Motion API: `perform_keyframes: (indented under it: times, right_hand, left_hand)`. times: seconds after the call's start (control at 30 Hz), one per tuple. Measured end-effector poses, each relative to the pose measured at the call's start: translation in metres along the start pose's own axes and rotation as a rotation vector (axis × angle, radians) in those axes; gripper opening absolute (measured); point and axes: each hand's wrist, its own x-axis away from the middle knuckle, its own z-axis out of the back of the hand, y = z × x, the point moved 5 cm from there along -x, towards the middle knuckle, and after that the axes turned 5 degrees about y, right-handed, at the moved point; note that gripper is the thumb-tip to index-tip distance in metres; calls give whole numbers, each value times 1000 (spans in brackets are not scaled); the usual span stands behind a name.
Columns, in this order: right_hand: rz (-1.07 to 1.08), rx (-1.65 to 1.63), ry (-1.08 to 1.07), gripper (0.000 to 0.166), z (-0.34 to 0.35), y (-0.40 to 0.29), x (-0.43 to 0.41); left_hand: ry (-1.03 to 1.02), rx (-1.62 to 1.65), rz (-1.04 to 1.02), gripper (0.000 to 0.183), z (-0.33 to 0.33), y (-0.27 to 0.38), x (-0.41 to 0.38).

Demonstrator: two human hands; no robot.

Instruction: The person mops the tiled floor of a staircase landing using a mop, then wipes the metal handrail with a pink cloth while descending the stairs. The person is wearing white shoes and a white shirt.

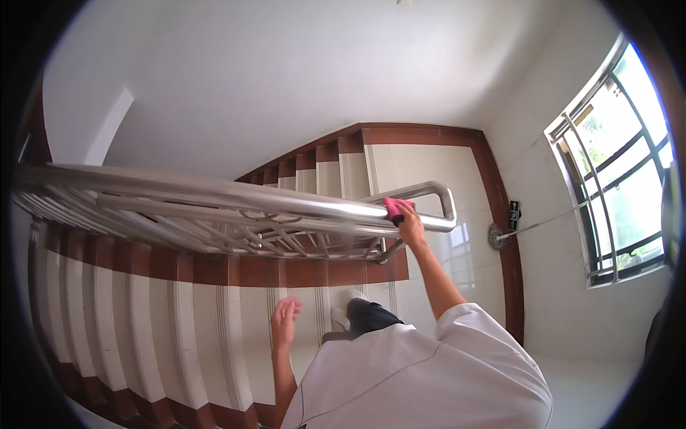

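My right hand (412, 226) presses a pink cloth (397, 208) onto the top rail of a stainless steel stair handrail (300, 201). The cloth wraps over the rail, close to where the rail bends back at the landing. Part of the cloth's underside looks dark. My left hand (285, 316) hangs free above the steps, its fingers slightly apart and nothing in it. Below the rail, the metal balusters (289, 241) slant between the upper and lower bars.
Pale steps (209, 316) with dark red-brown edging run down the left side. Another flight (327, 171) lies beyond the railing. A mop (498, 237) leans at the right wall by a small sign (514, 215). A barred window (616, 171) is at the right.
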Motion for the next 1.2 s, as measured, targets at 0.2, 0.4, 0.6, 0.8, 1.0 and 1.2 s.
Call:
perform_keyframes:
  times: [0.2, 0.4, 0.6, 0.8, 1.0, 1.2]
  right_hand:
    - [286, -187, 123, 56, -30, -149, -1]
    - [104, -220, 97, 50, 0, -63, 4]
    - [-179, -179, 213, 45, 26, 81, 11]
    - [-39, -150, -49, 42, -8, -6, -20]
    - [186, -313, 55, 49, -19, -145, -21]
    - [48, -194, 78, 44, -18, -65, -10]
  left_hand:
    - [-101, -116, 62, 25, -32, -3, 7]
    - [-228, -314, -92, 24, -80, 72, -33]
    - [-281, -295, -106, 24, -132, 101, -48]
    - [-323, -313, -74, 27, -166, 63, -28]
    - [-207, -365, -119, 24, -146, 100, -52]
    - [-193, -323, -119, 25, -127, 101, -66]
